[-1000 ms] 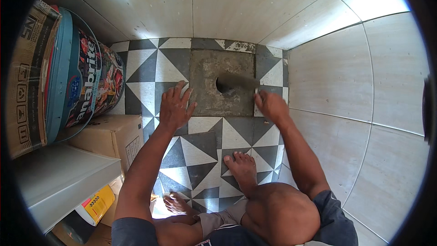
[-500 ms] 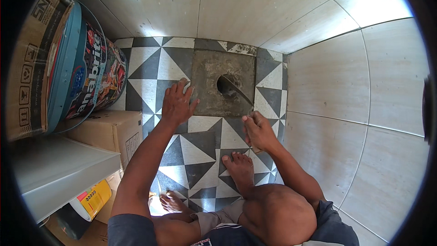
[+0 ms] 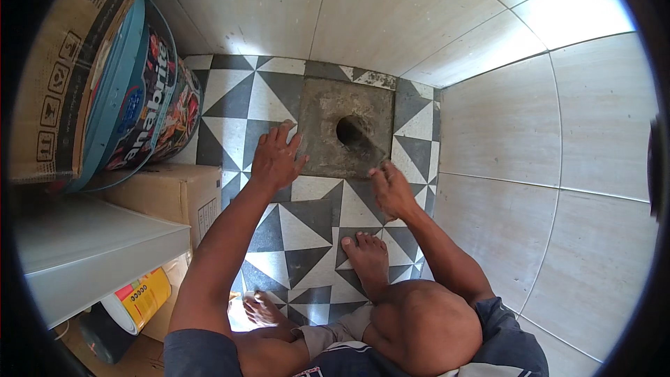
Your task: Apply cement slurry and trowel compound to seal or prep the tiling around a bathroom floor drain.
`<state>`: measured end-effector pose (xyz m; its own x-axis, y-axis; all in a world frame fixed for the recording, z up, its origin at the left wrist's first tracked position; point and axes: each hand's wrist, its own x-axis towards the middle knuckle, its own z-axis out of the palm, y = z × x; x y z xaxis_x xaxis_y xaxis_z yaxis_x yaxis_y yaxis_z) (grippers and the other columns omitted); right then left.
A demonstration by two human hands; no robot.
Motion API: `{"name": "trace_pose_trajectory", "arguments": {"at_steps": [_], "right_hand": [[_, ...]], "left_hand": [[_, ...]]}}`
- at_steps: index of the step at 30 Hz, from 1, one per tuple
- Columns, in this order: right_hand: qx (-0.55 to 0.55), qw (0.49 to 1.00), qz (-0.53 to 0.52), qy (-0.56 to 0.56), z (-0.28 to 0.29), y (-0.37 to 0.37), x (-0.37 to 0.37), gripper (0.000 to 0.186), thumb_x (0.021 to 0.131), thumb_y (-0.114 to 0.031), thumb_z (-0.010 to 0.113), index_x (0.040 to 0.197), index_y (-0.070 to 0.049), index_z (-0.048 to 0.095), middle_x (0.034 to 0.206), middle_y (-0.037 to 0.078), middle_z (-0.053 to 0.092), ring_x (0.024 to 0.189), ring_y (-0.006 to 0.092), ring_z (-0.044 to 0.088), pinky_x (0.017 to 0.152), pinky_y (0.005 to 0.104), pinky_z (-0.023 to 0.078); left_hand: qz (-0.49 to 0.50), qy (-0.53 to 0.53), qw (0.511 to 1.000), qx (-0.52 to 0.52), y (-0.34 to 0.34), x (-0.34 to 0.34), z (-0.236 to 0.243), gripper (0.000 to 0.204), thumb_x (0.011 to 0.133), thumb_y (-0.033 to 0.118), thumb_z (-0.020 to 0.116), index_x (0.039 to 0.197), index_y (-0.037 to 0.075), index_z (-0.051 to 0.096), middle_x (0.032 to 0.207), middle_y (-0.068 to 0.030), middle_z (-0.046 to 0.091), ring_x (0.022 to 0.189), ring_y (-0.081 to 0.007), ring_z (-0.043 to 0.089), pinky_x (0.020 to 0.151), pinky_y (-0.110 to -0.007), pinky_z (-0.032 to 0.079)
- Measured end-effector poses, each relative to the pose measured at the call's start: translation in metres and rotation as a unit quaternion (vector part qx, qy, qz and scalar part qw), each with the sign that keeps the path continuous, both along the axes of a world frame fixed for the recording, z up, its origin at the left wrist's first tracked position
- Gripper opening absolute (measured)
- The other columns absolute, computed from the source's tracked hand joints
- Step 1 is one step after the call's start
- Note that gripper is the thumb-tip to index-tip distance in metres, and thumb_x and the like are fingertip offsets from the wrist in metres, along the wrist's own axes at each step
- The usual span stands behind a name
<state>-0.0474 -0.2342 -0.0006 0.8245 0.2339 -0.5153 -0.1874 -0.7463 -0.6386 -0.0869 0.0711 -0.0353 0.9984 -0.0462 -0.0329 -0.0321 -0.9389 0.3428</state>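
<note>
Right of centre, the right hand point(image 3: 392, 192) grips a flat-bladed tool point(image 3: 368, 146), blurred blade slanting up-left toward the hole point(image 3: 346, 130) in the cement square point(image 3: 322, 157), while the left hand point(image 3: 274, 162) spreads open at the square's left edge, probably for balance.

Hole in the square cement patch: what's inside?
Only darkness shows inside the hole; no bottom is visible. The blurred flat tool in the right hand hides part of its right side.

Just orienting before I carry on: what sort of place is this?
A small tiled room, possibly an unfinished bathroom: pale wall tiles, a patterned floor and a bare cement square around a dark hole, perhaps a drain.
</note>
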Motion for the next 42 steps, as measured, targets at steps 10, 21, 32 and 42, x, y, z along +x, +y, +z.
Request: {"name": "trace_pose_trajectory", "arguments": {"at_steps": [10,21,32,42], "right_hand": [[-0.034,0.996,0.074,-0.033,0.020,-0.007,-0.008,0.042,0.104,-0.036,0.054,0.116,0.004,0.053,0.098,0.035,0.065,0.098,0.0544,0.063,0.084,0.0513,0.050],[-0.037,0.989,0.098,-0.105,0.029,-0.034,0.054,0.035,0.106,-0.032,0.052,0.099,0.001,0.055,0.076,0.027,0.062,0.069,0.0438,0.065,0.065,0.0515,0.050],[-0.197,0.938,0.240,-0.151,0.041,-0.021,0.098,0.042,0.106,-0.035,0.046,0.104,0.004,0.062,0.082,0.033,0.068,0.080,0.0515,0.067,0.071,0.0576,0.051],[-0.150,0.981,0.121,-0.011,0.055,-0.033,0.056,0.043,0.107,-0.036,0.047,0.104,0.004,0.063,0.078,0.030,0.066,0.077,0.0517,0.065,0.068,0.0553,0.052]], "left_hand": [[0.006,0.015,1.000,0.008,0.000,0.004,0.006,0.048,0.088,0.037,0.074,0.123,0.006,0.065,0.145,-0.0167,0.048,0.125,-0.0334,0.051,0.101,-0.048,0.044],[0.000,0.003,1.000,0.010,0.000,0.005,0.007,0.047,0.088,0.037,0.074,0.121,0.005,0.066,0.145,-0.0174,0.048,0.123,-0.0327,0.053,0.100,-0.047,0.045],[-0.016,-0.001,1.000,0.018,0.003,0.003,0.005,0.051,0.088,0.038,0.074,0.127,0.006,0.064,0.146,-0.0187,0.048,0.127,-0.0338,0.051,0.103,-0.048,0.044],[0.005,0.072,0.997,-0.023,0.002,0.015,0.013,0.054,0.087,0.038,0.075,0.130,0.006,0.064,0.148,-0.0181,0.046,0.130,-0.0337,0.050,0.103,-0.047,0.045]]}}
